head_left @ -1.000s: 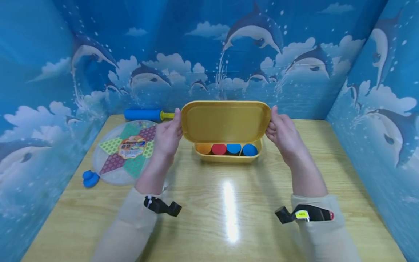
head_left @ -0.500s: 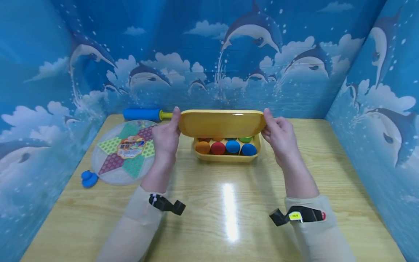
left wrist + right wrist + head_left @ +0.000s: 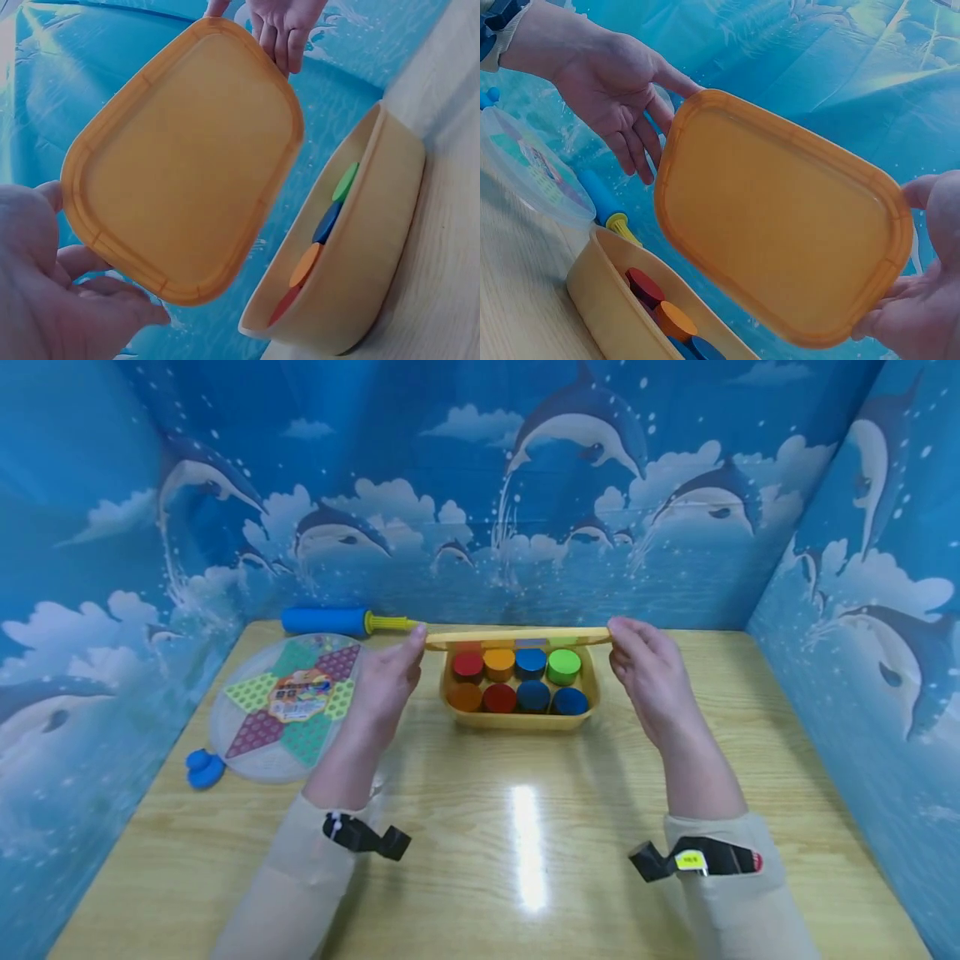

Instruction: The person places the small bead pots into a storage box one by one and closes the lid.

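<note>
Between my hands is a yellow rectangular lid [image 3: 517,637] with rounded corners, seen nearly edge-on in the head view. My left hand [image 3: 384,687] pinches its left end and my right hand [image 3: 651,678] its right end. Both wrist views show a broad face of the lid [image 3: 184,165], held up apart from the box. Below it on the table stands a yellow box [image 3: 522,723], uncovered. Inside are two rows of round, flat-topped pieces in red, orange, blue and green, among them a green one [image 3: 564,666].
Left of the box lies a round Chinese checkers board [image 3: 255,735] with a coloured star. A blue foam tube with a yellow handle [image 3: 325,621] lies behind it. A small blue knobbed piece [image 3: 205,769] sits at the table's left side. Dolphin-print sheets [image 3: 480,485] enclose the table.
The lid has tilted from showing its broad face to nearly edge-on, and its lower edge no longer covers the back row of pieces. Both hands still hold its ends.
</note>
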A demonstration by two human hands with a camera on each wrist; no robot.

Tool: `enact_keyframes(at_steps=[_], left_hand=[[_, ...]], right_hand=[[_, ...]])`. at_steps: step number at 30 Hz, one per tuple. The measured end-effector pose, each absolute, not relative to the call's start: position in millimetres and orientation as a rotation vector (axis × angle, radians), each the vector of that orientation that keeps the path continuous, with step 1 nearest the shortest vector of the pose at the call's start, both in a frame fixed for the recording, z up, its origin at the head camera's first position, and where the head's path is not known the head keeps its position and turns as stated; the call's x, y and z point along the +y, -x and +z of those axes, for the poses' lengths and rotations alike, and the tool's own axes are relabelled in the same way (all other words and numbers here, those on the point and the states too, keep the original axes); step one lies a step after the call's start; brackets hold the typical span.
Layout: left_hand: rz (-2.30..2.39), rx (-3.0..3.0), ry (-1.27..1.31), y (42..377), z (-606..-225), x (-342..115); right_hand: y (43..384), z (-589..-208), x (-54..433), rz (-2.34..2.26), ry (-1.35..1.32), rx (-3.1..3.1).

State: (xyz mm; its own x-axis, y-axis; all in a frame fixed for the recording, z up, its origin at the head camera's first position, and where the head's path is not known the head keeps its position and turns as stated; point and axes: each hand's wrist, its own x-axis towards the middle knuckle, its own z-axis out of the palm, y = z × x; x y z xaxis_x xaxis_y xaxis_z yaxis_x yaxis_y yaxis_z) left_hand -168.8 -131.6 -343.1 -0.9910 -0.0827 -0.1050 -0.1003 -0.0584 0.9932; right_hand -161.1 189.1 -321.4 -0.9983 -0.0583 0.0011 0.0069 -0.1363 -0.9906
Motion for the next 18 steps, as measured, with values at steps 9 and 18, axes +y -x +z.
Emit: enact_keyframes(at_steps=[9,18], left_hand=[[2.102,2.149,-0.018,160.4,-351.8,-136.7],[1.973,2.226,-0.101,156.1,-355.6,-137.3]], right_hand=[[154.7,-324.7,202.6,-1.991,0.164,2.160],[155.6,-336.3,209.3,-1.836,0.261,2.239]])
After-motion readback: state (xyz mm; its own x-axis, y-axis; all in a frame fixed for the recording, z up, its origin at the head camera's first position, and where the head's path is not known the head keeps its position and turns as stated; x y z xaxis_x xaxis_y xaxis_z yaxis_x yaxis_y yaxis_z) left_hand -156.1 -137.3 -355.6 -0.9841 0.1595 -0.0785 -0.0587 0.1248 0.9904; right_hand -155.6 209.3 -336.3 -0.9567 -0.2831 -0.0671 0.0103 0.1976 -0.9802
